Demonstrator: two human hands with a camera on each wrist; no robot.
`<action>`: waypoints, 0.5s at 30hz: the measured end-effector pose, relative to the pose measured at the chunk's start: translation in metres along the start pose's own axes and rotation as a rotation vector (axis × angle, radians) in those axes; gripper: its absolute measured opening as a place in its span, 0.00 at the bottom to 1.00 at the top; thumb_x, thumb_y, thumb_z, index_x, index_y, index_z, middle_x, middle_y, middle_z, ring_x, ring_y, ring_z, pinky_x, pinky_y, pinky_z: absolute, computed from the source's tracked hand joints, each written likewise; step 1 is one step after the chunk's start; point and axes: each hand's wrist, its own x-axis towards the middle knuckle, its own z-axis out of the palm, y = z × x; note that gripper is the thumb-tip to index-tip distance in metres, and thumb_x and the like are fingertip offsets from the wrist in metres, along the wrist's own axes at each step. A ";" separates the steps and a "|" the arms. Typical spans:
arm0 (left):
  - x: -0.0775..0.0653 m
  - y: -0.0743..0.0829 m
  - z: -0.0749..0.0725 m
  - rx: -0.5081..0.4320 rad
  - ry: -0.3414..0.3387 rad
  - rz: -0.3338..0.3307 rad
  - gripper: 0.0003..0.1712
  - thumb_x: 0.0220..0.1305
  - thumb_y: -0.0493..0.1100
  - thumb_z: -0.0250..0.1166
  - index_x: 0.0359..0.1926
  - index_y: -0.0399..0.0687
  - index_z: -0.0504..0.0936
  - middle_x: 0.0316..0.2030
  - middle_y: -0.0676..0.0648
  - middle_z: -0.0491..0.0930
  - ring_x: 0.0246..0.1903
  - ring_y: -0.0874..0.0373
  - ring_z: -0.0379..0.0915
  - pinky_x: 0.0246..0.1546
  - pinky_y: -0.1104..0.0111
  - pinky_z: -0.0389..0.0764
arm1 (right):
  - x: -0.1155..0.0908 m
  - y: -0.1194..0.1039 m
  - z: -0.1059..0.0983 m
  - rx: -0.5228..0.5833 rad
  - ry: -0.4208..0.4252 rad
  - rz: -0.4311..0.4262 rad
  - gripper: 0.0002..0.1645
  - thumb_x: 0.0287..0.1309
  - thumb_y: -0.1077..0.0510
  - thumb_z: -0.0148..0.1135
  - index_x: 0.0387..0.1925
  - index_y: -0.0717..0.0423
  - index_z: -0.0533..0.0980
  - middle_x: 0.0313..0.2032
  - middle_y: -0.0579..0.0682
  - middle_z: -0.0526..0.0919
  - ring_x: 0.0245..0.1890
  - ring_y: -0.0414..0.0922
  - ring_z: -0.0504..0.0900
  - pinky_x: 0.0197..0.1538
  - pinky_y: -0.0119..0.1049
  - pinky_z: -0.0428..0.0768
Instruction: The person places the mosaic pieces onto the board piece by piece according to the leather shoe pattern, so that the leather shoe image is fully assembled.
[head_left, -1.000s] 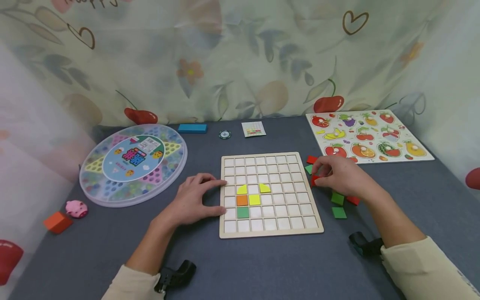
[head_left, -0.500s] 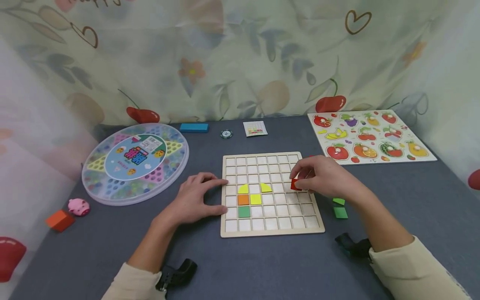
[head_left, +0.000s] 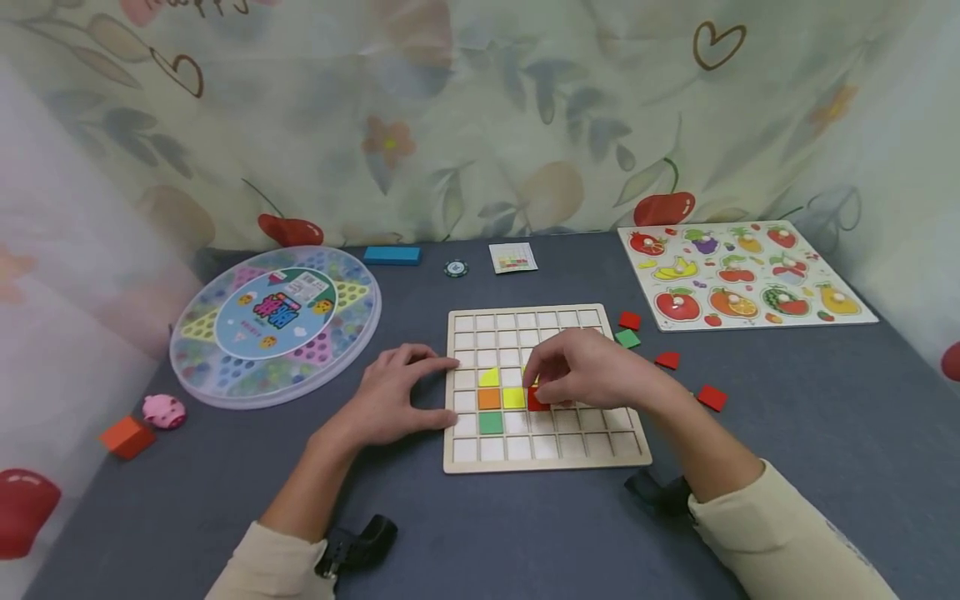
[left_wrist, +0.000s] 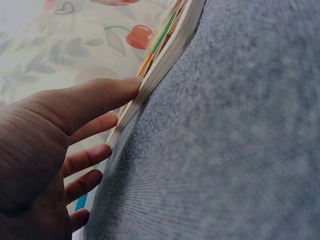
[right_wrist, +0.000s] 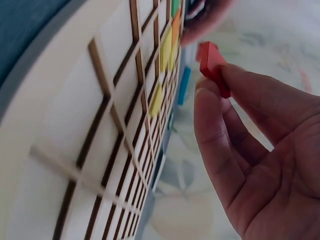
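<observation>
My right hand (head_left: 588, 371) pinches a red square tile (right_wrist: 215, 67) between thumb and fingertips, clear of the board in the right wrist view. In the head view this tile hangs over the wooden grid board (head_left: 547, 463), just right of a yellow square tile (head_left: 513, 397). An orange tile (head_left: 488, 399) lies left of the yellow one, with a green tile (head_left: 491, 423) below it and a yellow piece with a rounded corner (head_left: 488, 378) above. A second such yellow piece is mostly hidden by my right hand. My left hand (head_left: 390, 392) touches the board's left edge with extended thumb and fingers.
Loose red tiles (head_left: 712, 397) and a green tile (head_left: 627, 338) lie right of the board. Behind stand a fruit puzzle board (head_left: 750, 275), pattern card (head_left: 513, 257), chip (head_left: 456, 267) and blue block (head_left: 392, 256). Left are a round game box (head_left: 352, 342), pig figure (head_left: 163, 411) and orange block (head_left: 127, 437).
My right hand has moved left from the loose tiles beside the board, carrying the red tile over the grid. My left hand has stayed at the board's left edge.
</observation>
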 end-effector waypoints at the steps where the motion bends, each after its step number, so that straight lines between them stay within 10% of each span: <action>1: 0.000 0.000 0.000 0.003 0.002 -0.001 0.40 0.59 0.60 0.75 0.71 0.62 0.76 0.67 0.43 0.68 0.66 0.41 0.58 0.68 0.38 0.58 | 0.003 -0.002 0.002 -0.010 -0.016 -0.007 0.07 0.60 0.66 0.68 0.37 0.52 0.87 0.27 0.46 0.84 0.31 0.44 0.79 0.39 0.39 0.79; 15: 0.001 -0.001 0.001 -0.003 0.004 -0.004 0.39 0.59 0.60 0.75 0.71 0.62 0.76 0.67 0.44 0.68 0.66 0.41 0.58 0.67 0.39 0.58 | 0.025 -0.012 0.026 -0.104 -0.097 -0.002 0.10 0.56 0.69 0.70 0.32 0.51 0.87 0.26 0.45 0.82 0.29 0.42 0.76 0.36 0.35 0.76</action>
